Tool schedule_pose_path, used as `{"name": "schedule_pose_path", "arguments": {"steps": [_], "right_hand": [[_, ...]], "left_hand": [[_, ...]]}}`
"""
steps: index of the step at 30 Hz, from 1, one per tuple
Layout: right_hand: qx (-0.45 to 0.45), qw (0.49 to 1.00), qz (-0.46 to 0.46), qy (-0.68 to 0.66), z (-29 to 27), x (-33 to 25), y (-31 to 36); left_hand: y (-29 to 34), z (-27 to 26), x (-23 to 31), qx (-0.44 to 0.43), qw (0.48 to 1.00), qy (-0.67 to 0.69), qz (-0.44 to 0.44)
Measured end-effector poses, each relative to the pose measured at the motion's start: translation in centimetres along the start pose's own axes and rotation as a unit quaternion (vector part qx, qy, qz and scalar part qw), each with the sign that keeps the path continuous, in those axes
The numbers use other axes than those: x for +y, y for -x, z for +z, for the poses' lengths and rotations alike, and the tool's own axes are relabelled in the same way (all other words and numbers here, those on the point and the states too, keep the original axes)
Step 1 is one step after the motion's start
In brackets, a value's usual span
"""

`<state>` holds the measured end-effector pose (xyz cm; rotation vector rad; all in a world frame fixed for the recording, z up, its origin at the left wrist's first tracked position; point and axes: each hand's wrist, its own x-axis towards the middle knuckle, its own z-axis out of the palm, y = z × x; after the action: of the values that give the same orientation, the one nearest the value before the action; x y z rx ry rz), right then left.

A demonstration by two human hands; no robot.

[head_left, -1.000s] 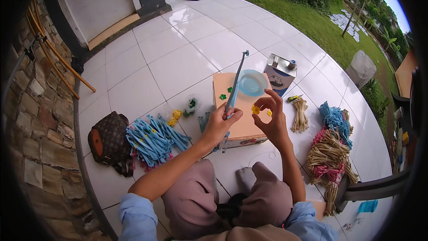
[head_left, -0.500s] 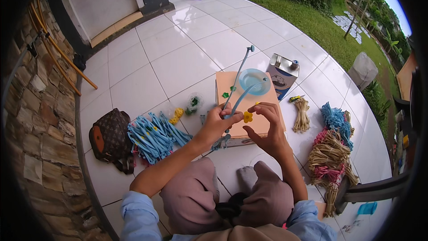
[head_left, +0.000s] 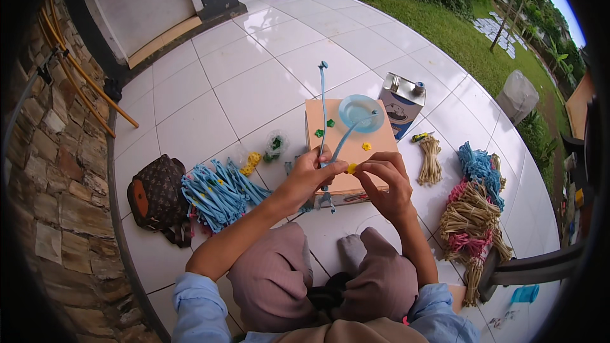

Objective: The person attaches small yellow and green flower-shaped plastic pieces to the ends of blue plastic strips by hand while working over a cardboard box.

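Observation:
My left hand (head_left: pixel 306 176) is closed around a long blue cord (head_left: pixel 323 98), which has a knob-like tip and rises past its fingers. A second blue length (head_left: pixel 349 134) slants from that hand toward a pale blue dish (head_left: pixel 343 121). Between the fingertips of my right hand (head_left: pixel 389 189) is a small yellow flower-shaped piece (head_left: pixel 351 168), close to my left thumb. Both hands are over the near part of a peach-topped box (head_left: pixel 340 181). Another yellow flower piece (head_left: pixel 366 146) and green flower pieces (head_left: pixel 319 133) lie on it. Fingers partly hide the held flower.
Blue cords (head_left: pixel 216 194) lie in a pile beside a brown patterned bag (head_left: pixel 155 190). Clear bags of yellow pieces (head_left: pixel 251 163) and green pieces (head_left: pixel 274 146) sit nearby. A metal can (head_left: pixel 403 105) stands behind the box. Beige bundles (head_left: pixel 470 219) and a yellow-handled cutter (head_left: pixel 419 137) lie right.
My right fingers have closed on the yellow flower piece, which earlier showed face-on beside the spread fingers. The long cord in my left hand has swung left and stands more upright.

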<state>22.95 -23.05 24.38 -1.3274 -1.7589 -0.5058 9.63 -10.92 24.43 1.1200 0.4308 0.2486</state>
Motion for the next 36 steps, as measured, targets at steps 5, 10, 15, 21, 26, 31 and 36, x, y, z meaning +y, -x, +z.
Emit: {"name": "schedule_pose_path", "arguments": {"steps": [5,10,15,21,26,31,36], "right_hand": [[0.204,0.842,0.313,-0.389,-0.5,-0.8,-1.8],[0.218,0.675,0.428,-0.560,0.0,-0.7,-2.6],[0.214,0.630,0.480,-0.572,1.3,-1.1,-3.2],[0.219,0.639,0.476,-0.563,1.4,-0.8,-3.0],[0.216,0.647,0.470,-0.559,1.7,-0.9,-3.1],[0.222,0.651,0.467,-0.555,1.7,-1.0,-3.1],[0.227,0.646,0.469,-0.557,1.9,-1.2,-3.2]], "left_hand": [[-0.4,0.7,-0.4,0.035,0.975,-0.079,0.205],[-0.4,1.9,-0.6,0.098,0.926,-0.207,0.299],[-0.4,2.3,-0.7,0.130,0.887,-0.285,0.340],[-0.3,2.3,-0.7,0.131,0.877,-0.304,0.348],[0.0,2.3,-0.6,0.132,0.874,-0.312,0.348],[0.4,2.5,-0.1,0.126,0.869,-0.329,0.346],[0.7,2.6,0.1,0.128,0.858,-0.355,0.347]]}}
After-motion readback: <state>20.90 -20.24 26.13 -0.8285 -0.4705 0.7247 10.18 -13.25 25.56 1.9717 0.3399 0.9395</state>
